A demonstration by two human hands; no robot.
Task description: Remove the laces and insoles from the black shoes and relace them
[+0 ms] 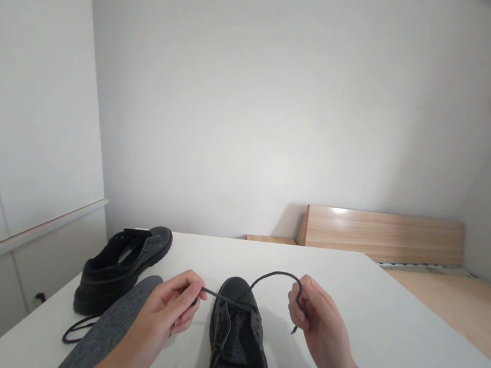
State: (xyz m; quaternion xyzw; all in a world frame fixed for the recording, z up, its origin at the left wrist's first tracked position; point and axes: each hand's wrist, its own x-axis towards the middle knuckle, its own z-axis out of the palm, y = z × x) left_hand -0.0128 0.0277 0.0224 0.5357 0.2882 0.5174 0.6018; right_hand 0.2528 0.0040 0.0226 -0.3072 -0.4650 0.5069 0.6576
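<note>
A black leather shoe (232, 339) stands on the white table in front of me, toe pointing away, its tongue and opening showing. A thin black shoelace (276, 272) crosses at its lowest eyelets. Left of the shoe, my left hand (177, 305) pinches one part of the lace, which is pulled fairly straight. Over to the right, my right hand (315, 320) grips the other part near its end; that side arches up slackly from the shoe, and a short tip pokes out below the fingers. The upper eyelets look unlaced.
A second black shoe (123, 267) without visible lacing stands at the table's left. Near it lie a grey felt-like piece (119, 318) and a loop of black lace (75, 330). A white cabinet (36, 90) borders the left; a wooden bed headboard (383, 235) is behind right.
</note>
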